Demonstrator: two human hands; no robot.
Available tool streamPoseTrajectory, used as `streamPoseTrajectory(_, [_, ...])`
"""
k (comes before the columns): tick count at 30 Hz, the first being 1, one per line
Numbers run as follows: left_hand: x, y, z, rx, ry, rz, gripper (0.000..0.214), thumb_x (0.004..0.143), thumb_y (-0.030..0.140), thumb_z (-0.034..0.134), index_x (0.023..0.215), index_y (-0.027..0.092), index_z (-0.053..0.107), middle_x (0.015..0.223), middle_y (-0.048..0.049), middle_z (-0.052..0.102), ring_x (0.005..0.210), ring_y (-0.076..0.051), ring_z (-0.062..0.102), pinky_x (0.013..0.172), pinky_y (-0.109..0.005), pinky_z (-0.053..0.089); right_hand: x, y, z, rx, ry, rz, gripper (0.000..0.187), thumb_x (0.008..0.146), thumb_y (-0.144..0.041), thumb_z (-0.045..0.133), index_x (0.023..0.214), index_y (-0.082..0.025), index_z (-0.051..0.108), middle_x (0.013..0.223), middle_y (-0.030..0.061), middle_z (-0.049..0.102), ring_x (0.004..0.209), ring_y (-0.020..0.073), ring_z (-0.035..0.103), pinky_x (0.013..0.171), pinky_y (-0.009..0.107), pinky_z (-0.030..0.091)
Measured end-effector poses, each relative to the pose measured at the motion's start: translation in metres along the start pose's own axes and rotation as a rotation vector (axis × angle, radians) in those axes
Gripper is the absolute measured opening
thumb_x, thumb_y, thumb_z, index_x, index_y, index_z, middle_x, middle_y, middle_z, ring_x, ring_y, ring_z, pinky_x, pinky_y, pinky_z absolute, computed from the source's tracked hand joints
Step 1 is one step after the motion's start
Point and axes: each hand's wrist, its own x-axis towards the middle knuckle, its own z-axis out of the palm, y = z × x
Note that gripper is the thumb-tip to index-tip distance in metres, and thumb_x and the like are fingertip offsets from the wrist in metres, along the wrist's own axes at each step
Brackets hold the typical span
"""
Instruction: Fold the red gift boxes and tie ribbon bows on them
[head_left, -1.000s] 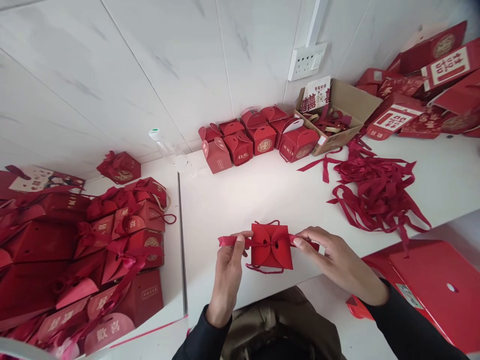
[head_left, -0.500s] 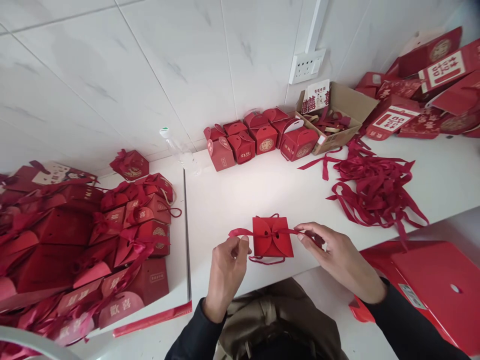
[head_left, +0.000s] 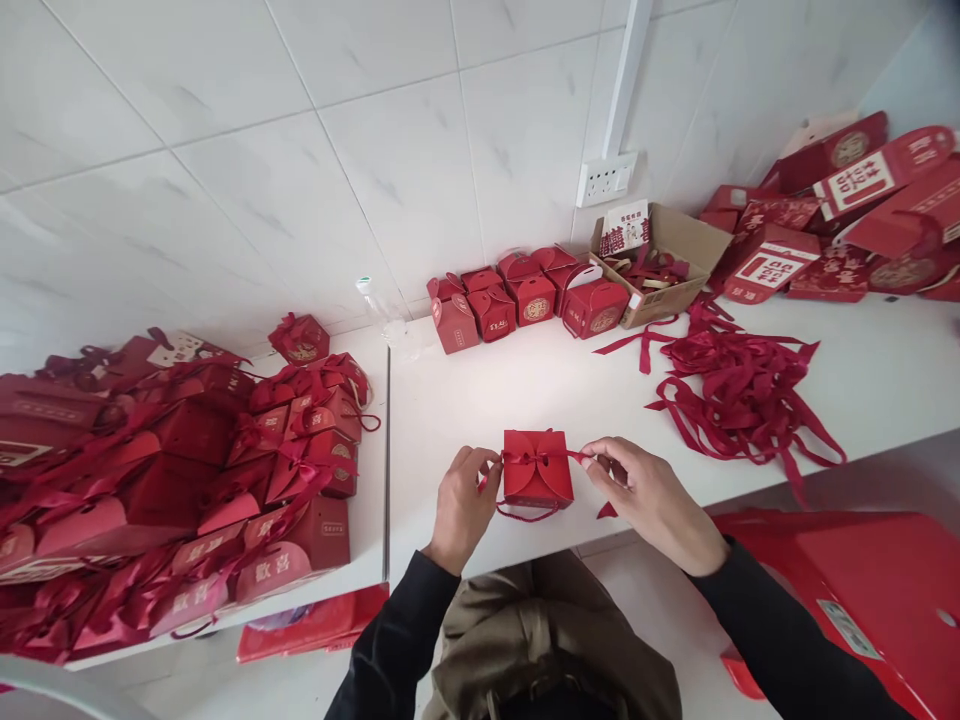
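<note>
While I watch from afar, the red box [head_left: 538,487] sits on the white table [head_left: 465,395], its ribbon [head_left: 538,460] running from nine to three o'clock. The left hand [head_left: 460,505], pinching ribbon at nine, is nearer the box; the right hand [head_left: 646,492] pinches it at three, slightly farther out.

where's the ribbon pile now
In the head view, the ribbon pile lies on the table at right, beyond the right hand, in front of the cardboard box.
</note>
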Motion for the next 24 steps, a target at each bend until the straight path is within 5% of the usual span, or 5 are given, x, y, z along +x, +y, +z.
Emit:
streamPoseTrajectory(5, [0.004,0.004,-0.004,-0.006,-0.013,-0.013,0.027,0.098,0.027,0.050,0.122,0.021,0.061,0.092,-0.0035,0.062,0.078,-0.016,0.058,0.075,-0.029,0.048,0.006,-0.006,0.003,0.003,0.039,0.014,0.023,0.100,-0.038,0.044,0.109,-0.024,0.061,0.077,0.0002,0.068,0.057,0.0168,0.060,0.060,0.030,0.050])
streamPoseTrajectory(9, [0.009,0.011,-0.008,-0.042,-0.064,-0.016,0.021,0.099,0.026,0.047,0.092,0.021,0.065,0.082,-0.0022,0.065,0.072,-0.015,0.058,0.070,-0.027,0.046,0.010,-0.008,0.006,0.060,0.048,-0.026,0.026,0.101,-0.036,0.043,0.106,-0.023,0.065,0.096,0.0051,0.074,0.070,0.0184,0.067,0.068,0.031,0.054])
streamPoseTrajectory(16, [0.001,0.016,-0.004,-0.315,0.019,-0.339,0.034,0.101,0.047,0.046,0.085,0.021,0.061,0.062,0.0016,0.053,0.055,-0.014,0.047,0.052,-0.025,0.037,0.008,0.002,0.010,0.161,0.026,0.095,0.035,0.100,-0.052,0.046,0.100,-0.025,0.068,0.062,-0.0013,0.062,0.051,0.0178,0.058,0.050,0.027,0.052])
streamPoseTrajectory(24, [0.002,0.010,0.007,-0.218,0.235,-0.045,0.026,0.100,0.025,0.042,0.086,0.025,0.064,0.093,-0.0078,0.063,0.076,-0.019,0.061,0.067,-0.031,0.052,0.007,0.002,0.023,0.217,0.093,0.080,0.036,0.096,-0.057,0.054,0.102,-0.029,0.074,0.083,0.0024,0.075,0.072,0.0200,0.070,0.063,0.024,0.059])
